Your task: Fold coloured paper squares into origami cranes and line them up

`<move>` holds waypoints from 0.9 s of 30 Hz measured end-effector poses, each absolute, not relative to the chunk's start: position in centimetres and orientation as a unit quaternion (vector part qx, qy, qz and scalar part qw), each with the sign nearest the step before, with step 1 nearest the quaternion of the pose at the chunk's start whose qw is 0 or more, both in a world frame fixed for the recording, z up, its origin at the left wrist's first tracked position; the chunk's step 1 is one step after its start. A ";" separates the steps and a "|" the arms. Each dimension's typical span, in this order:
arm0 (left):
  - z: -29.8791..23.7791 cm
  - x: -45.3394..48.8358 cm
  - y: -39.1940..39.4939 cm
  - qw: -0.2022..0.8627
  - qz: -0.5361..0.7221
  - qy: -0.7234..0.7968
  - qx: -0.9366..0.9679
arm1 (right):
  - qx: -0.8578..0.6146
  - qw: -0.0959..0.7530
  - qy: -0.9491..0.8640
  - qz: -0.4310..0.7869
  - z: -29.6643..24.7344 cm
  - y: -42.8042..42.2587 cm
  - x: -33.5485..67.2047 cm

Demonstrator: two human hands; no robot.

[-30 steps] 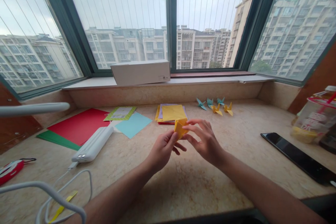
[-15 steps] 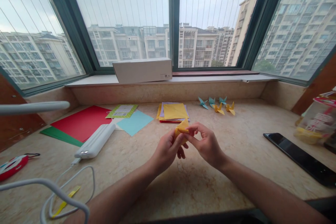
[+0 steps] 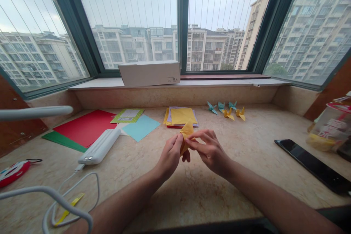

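Note:
A piece of folded yellow paper [image 3: 187, 128] is held up between both hands, above the middle of the counter. My left hand [image 3: 171, 153] pinches its left side, thumb in front, and the fingers behind are partly hidden. My right hand [image 3: 210, 150] has its thumb and index finger closed on the paper's right edge. Just behind the hands lies a stack of square papers [image 3: 182, 116], with a yellow sheet on top. Back and to the right stand several small folded cranes, among them a blue crane [image 3: 212, 108] and a yellow crane [image 3: 240, 113].
To the left lie red paper [image 3: 89, 128], green paper [image 3: 64, 142], a light blue sheet [image 3: 141, 128] and a white power bank [image 3: 100, 146] with a looped cable [image 3: 97, 190]. A black phone [image 3: 312, 164] and a clear plastic container [image 3: 330, 128] are at right. A white box [image 3: 149, 74] sits on the sill.
The folded yellow paper has been turned more upright and shifted slightly left. My right fingers have moved from its right tip to lower on its right side.

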State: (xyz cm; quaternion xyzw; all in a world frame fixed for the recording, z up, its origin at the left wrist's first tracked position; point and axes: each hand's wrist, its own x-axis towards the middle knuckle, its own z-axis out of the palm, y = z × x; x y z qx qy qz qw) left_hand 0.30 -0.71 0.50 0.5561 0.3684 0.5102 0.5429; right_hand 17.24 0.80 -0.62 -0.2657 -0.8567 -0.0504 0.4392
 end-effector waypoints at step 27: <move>-0.6 0.3 0.1 0.511 0.549 0.326 0.576 | -0.318 0.544 -0.686 0.364 -0.8 1.8 16.6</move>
